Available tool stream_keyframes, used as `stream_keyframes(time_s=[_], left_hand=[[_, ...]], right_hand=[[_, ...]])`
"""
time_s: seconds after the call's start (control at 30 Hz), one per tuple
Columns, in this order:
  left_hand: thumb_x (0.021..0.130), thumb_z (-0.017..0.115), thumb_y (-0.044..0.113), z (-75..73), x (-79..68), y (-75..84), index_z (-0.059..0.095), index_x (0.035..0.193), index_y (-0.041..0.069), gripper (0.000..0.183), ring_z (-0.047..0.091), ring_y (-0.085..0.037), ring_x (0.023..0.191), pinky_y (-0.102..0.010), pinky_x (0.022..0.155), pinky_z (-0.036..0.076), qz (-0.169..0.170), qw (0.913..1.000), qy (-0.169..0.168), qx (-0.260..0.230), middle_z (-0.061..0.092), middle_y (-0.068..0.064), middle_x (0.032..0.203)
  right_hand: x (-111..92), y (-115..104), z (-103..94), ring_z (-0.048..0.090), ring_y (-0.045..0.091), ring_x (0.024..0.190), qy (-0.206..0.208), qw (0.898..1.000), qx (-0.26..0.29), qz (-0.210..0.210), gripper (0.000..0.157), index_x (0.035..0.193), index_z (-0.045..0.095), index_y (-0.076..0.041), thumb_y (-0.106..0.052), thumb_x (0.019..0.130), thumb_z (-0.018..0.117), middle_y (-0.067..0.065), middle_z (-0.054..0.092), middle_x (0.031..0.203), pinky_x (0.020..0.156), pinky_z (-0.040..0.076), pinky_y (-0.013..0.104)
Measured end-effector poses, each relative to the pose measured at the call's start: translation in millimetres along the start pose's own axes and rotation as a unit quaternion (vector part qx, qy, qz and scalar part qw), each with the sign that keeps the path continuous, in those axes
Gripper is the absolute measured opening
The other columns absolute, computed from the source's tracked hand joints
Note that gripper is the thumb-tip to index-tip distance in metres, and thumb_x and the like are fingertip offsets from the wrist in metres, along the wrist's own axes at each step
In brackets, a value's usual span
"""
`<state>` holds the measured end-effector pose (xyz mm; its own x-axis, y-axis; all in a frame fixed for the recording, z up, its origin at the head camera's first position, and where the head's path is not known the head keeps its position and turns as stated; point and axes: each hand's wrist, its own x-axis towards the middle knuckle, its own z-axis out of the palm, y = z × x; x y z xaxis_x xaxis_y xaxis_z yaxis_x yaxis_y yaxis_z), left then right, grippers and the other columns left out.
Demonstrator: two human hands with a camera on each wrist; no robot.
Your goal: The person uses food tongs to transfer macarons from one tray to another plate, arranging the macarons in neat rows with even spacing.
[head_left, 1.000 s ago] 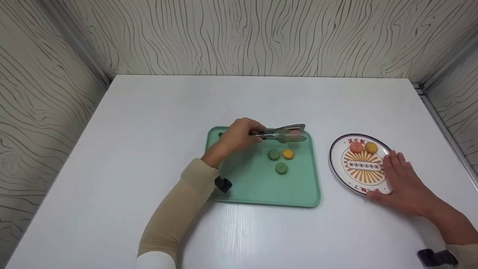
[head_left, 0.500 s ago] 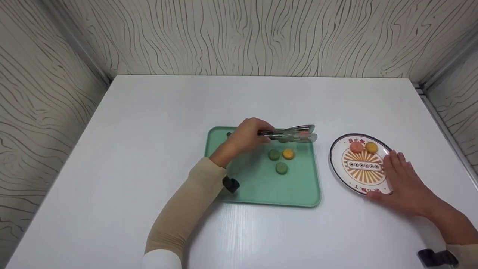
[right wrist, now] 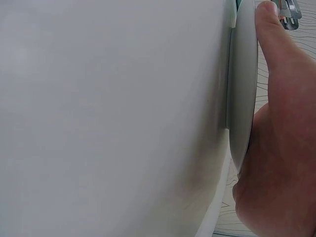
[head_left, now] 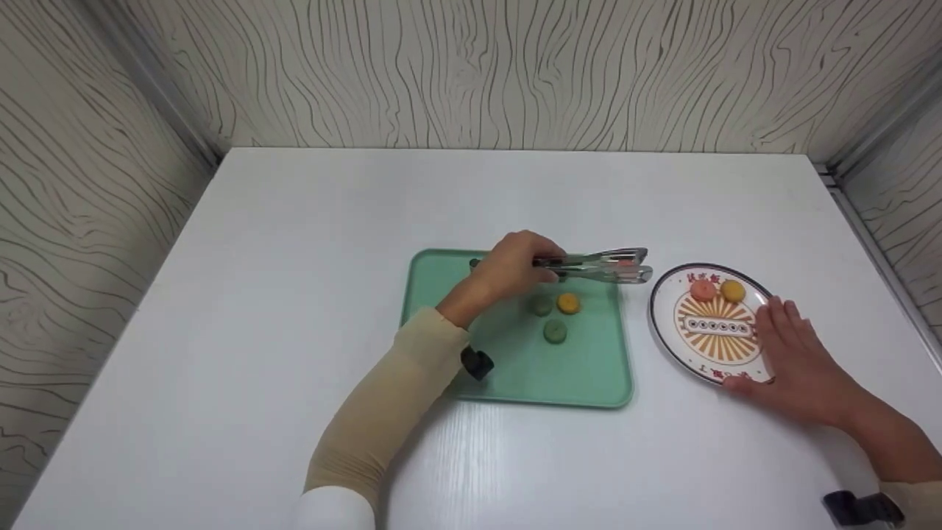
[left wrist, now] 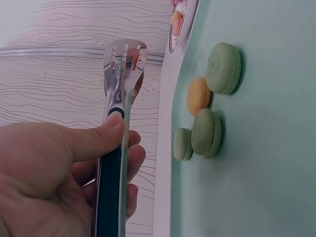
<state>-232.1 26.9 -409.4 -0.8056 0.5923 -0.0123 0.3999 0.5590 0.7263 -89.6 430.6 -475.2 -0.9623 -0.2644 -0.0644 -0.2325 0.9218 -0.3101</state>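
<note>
My left hand (head_left: pixel 511 269) grips metal tongs (left wrist: pixel 109 182) by their dark handle, thumb along one side. A pink macaron (head_left: pixel 625 262) sits between the tongs' heads, past the right edge of the green tray (head_left: pixel 515 368). On that tray lie a yellow macaron (head_left: pixel 568 302) and green ones, such as a green macaron (head_left: pixel 556 331); the left wrist view shows three green. My right hand (head_left: pixel 798 372), fingers straight, rests at the right rim of a round plate (head_left: pixel 662 335). This plate carries a pink macaron (head_left: pixel 703 290) and a yellow macaron (head_left: pixel 733 291) side by side.
Tray and plate stand on a white table (head_left: pixel 294 258), a narrow gap between them. A wood-patterned panel (head_left: pixel 471 73) rises behind the table, with similar panels on both sides.
My left hand has moved right with the tongs and the pink macaron, from over the tray toward the plate. The right hand and the plate stay where they were.
</note>
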Motion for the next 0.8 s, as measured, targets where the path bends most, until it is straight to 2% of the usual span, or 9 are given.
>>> stream_keyframes(time_s=[0.3, 0.53, 0.8], left_hand=[[0.098, 0.069, 0.008, 8.5, 8.5, 9.7, 0.073, 0.126, 0.009, 0.029, 0.062, -0.010, 0.106, -0.026, 0.097, 0.050, 0.001, 1.0000, -0.003, 0.007, 0.071, -0.002, 0.120], [0.098, 0.069, 0.009, 17.8, 16.8, 17.4, 0.073, 0.124, 0.009, 0.027, 0.061, -0.009, 0.100, -0.023, 0.093, 0.050, 0.009, 0.9998, 0.001, 0.018, 0.070, -0.001, 0.118], [0.097, 0.070, 0.010, 26.6, 22.6, 26.5, 0.074, 0.124, 0.010, 0.027, 0.059, -0.010, 0.094, -0.019, 0.088, 0.049, -0.011, 0.9999, 0.008, 0.009, 0.070, 0.001, 0.116]], right_hand=[[0.7, -0.6, -0.9, -0.019, 0.047, 0.150, -0.006, 1.000, 0.003, 0.008, 0.117, 0.153, 0.001, 0.020, -0.048, 0.089, 0.073, 0.042, -0.006, 0.159, 0.116, -0.023, 0.036], [-0.6, 0.4, 0.1, -0.019, 0.046, 0.150, -0.003, 1.000, 0.005, 0.006, 0.117, 0.153, 0.000, 0.019, -0.048, 0.090, 0.073, 0.041, -0.007, 0.160, 0.116, -0.024, 0.035], [-1.0, 3.0, 1.7, -0.020, 0.045, 0.150, 0.000, 1.000, -0.005, -0.004, 0.117, 0.153, 0.001, 0.020, -0.047, 0.090, 0.073, 0.041, -0.006, 0.160, 0.116, -0.023, 0.033]])
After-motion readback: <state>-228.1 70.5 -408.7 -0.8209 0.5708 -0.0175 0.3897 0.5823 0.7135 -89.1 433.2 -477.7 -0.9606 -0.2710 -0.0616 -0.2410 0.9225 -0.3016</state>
